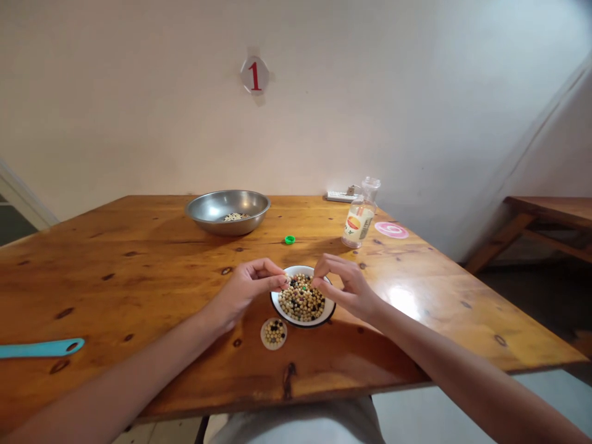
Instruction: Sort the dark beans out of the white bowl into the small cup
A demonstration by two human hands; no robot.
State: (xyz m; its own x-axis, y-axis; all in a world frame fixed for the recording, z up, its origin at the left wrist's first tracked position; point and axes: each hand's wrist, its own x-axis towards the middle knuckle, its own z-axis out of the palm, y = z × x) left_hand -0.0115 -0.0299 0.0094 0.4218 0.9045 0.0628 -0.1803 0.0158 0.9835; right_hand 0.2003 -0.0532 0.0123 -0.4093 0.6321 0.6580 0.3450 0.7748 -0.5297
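Observation:
A white bowl with a dark rim holds mixed beans, mostly pale yellow with some black ones and a bit of green. My left hand is over the bowl's left edge, thumb and forefinger pinched together; a tiny pale speck shows at the tips, too small to name. At the opposite edge, my right hand has its thumb and fingertips drawn together in a pinch, and what they hold, if anything, is hidden. Just in front of the bowl, to its left, lies a small round dish with yellow and black beans in it.
Farther back on the wooden table stand a steel basin with pale contents and a clear labelled bottle. Between them lies a green cap. A blue handle is at left, a pink sticker and a clipboard at right.

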